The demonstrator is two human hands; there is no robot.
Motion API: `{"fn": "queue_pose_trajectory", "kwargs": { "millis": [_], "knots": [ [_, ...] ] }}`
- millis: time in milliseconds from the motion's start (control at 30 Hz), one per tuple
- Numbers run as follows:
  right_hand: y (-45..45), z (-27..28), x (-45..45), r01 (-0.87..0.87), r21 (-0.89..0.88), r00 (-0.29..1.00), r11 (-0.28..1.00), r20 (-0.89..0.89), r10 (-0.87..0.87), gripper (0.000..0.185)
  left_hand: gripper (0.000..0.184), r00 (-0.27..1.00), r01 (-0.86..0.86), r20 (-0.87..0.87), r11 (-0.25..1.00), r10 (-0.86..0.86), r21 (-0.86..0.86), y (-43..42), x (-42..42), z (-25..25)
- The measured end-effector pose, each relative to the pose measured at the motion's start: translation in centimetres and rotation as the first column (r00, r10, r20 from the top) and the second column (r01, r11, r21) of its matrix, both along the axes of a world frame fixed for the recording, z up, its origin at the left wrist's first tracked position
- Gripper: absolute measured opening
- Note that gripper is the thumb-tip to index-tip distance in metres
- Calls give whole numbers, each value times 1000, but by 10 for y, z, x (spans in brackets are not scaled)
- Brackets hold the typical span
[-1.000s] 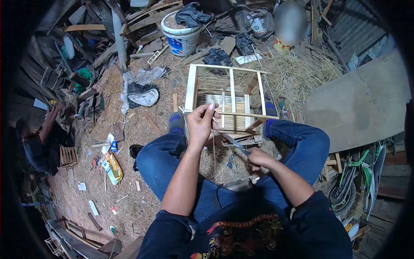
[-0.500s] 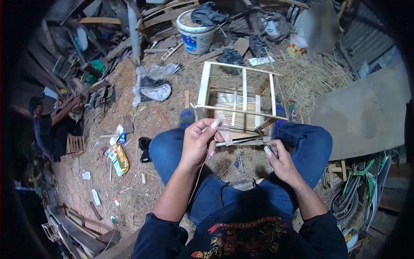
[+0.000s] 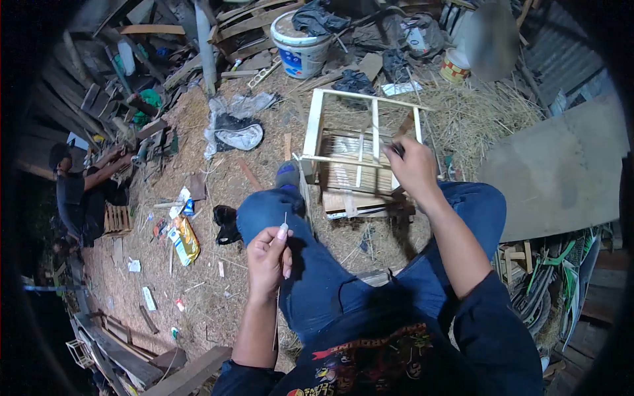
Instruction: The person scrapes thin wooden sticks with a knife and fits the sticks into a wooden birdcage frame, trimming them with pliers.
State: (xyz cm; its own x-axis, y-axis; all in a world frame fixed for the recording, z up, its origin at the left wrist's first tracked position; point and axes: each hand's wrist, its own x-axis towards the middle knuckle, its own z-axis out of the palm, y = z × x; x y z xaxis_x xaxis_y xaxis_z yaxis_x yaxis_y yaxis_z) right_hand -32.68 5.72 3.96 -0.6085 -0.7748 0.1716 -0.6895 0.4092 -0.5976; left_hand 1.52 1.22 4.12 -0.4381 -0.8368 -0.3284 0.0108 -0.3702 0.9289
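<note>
Head view: left hand (image 3: 269, 256) pinches a thin strip (image 3: 278, 310) at seven o'clock; right hand (image 3: 415, 168), grip unclear, apparently works at the one-o'clock wooden frame (image 3: 314, 125), calling for care.

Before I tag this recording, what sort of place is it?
Probably a rough shed used as a workshop: scrap timber is piled at the back, straw litters the ground, and a slatted wooden frame stands before the person.

White bucket (image 3: 289, 58), dark plastic (image 3: 320, 18) atop; yellow packet (image 3: 187, 241) on littered ground (image 3: 218, 297).
</note>
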Motion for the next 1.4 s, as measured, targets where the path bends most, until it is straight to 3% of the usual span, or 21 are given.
{"fn": "queue_pose_trajectory", "kwargs": {
  "millis": [67, 167, 200, 433, 533, 667, 733, 800, 833, 867, 933, 1033, 1233, 1400],
  "knots": [
    [-26, -22, -23, 71, 73, 995, 995, -76, -65, 36, 24, 1000, 15, -24, 1000, -15, -19, -5, -16, -6],
    [-51, -20, -30, 9, 331, 968, 944, 234, -92, 49, 23, 997, 3, -71, 1000, -3, -2, -18, -49, -15],
    [-56, -29, -31, -6, 341, 991, 940, 129, -41, 49, 23, 997, 17, -82, 1000, -18, -6, -22, -63, -16],
    [-75, -40, -41, 83, 349, 965, 933, 205, -163, 37, 23, 990, 117, -86, 993, -115, 16, -41, -131, -22],
    [-75, -18, -62, 71, 366, 952, 928, 252, -172, 24, 23, 998, 50, -45, 999, -50, -4, -51, -147, -22],
    [-70, -18, -128, 172, 269, 972, 948, 107, -207, 25, 23, 994, -33, -105, 999, 34, 15, -77, -155, -39],
    [-71, -40, -174, 292, 221, 952, 931, -160, -260, 25, 23, 993, -58, -98, 998, 61, 27, -91, -162, -48],
    [-65, -40, -209, 300, 157, 954, 941, -39, -298, 27, 24, 995, -95, -36, 995, 96, 26, -103, -171, -54],
    [-63, -39, -218, 388, 148, 921, 910, -20, -390, 33, 21, 994, -104, -13, 992, 105, 66, -107, -175, -56],
    [-60, -56, -240, 412, 104, 907, 905, -140, -397, 36, 21, 995, -101, -11, 992, 102, 69, -111, -179, -60],
    [-55, -87, -273, 424, 90, 897, 901, -181, -404, 35, 21, 997, -77, 29, 996, 75, 53, -116, -190, -69],
    [-51, -121, -296, 498, 198, 866, 844, -151, -476, 34, 23, 998, -19, 63, 999, 16, 44, -122, -206, -72],
    [-49, -185, -317, 537, 241, 843, 808, -185, -505, 34, 19, 985, 129, 116, 992, -127, -9, -146, -226, -79],
    [-42, -231, -336, 576, 265, 818, 774, -190, -543, 29, 22, 986, 120, 111, 992, -123, 32, -144, -240, -69]
  ]
}}
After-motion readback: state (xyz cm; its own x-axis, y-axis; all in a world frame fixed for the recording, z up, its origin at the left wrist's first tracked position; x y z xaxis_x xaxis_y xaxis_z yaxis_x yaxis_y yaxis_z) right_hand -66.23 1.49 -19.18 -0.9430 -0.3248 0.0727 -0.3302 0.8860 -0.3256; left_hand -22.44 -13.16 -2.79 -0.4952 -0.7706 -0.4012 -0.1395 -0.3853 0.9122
